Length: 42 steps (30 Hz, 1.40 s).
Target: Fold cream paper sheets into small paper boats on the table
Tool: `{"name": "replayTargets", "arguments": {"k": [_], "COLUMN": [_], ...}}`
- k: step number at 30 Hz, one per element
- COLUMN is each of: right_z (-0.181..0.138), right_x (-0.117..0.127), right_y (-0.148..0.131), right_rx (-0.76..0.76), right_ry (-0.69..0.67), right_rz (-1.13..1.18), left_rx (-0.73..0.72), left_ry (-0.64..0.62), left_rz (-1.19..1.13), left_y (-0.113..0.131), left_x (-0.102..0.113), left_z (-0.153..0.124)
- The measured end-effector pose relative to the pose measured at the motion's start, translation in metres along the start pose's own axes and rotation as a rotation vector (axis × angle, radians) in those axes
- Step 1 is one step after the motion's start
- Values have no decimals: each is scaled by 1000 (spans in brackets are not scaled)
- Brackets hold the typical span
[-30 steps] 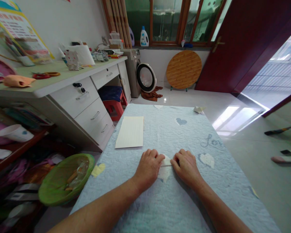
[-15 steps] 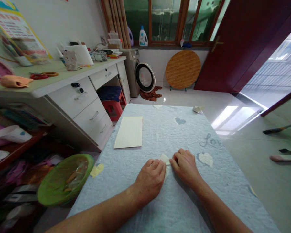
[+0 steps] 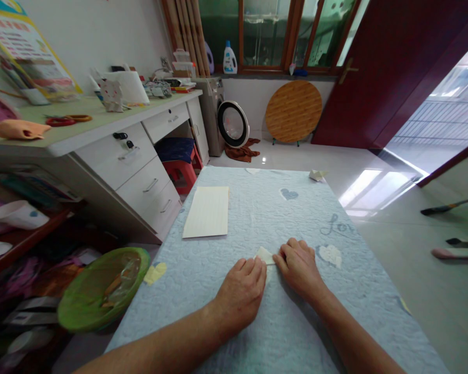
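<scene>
**Small folded paper between two hands on a quilted cover**

The small folded paper (image 3: 264, 255), off-white, lies on the near part of the quilted blue cover (image 3: 296, 218), between the hands. The left hand (image 3: 242, 291) rests palm down, its fingers (image 3: 249, 267) against the paper's left end. The right hand (image 3: 298, 267) rests the same way, its fingers (image 3: 292, 250) on the paper's right end. Neither hand is clenched. Whether the fingers grip the paper or only press it cannot be told, as its ends are hidden beneath them. A pale patch just below the paper may be paper or a printed heart; it is hard to make out. Farther off on the cover lie a cream sheet of paper (image 3: 205, 212), left of centre, and a small folded scrap (image 3: 316, 175) at the far edge. To the left stand the white table (image 3: 117, 166) and a green basket (image 3: 72, 317). A dark-tipped rod (image 3: 448, 208) is cut off by the right edge.
</scene>
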State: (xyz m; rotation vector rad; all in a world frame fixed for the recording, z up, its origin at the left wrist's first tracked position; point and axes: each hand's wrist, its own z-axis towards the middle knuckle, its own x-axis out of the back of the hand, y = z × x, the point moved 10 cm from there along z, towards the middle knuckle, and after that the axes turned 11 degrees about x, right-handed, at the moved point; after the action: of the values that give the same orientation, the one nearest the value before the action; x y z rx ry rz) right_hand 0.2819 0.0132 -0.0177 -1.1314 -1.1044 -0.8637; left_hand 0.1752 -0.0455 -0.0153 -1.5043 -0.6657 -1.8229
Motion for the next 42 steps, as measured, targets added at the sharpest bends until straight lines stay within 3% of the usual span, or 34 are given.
{"name": "replayTargets", "arguments": {"k": [4, 7, 10, 14, 21, 36, 42], "right_z": [-2, -4, -6, -7, -2, 3, 3], "right_x": [2, 10, 20, 10, -9, -9, -9], "right_y": [13, 15, -7, -41, -41, -48, -49], "right_rx": [3, 48, 235, 419, 309, 226, 212], "right_ry": [29, 125, 248, 176, 110, 78, 61], "right_rz": [-19, 48, 238, 433, 325, 138, 100], "left_rx": [-9, -4, 1, 10, 26, 69, 78], "left_ry": [-5, -14, -31, -40, -40, -67, -81], "left_rz": [-6, -3, 1, -11, -30, 47, 23], "left_y": [0, -1, -1, -1, -4, -26, -28], "left_x": [0, 0, -1, 0, 3, -4, -1], "left_z": [0, 1, 1, 2, 3, -26, -27]}}
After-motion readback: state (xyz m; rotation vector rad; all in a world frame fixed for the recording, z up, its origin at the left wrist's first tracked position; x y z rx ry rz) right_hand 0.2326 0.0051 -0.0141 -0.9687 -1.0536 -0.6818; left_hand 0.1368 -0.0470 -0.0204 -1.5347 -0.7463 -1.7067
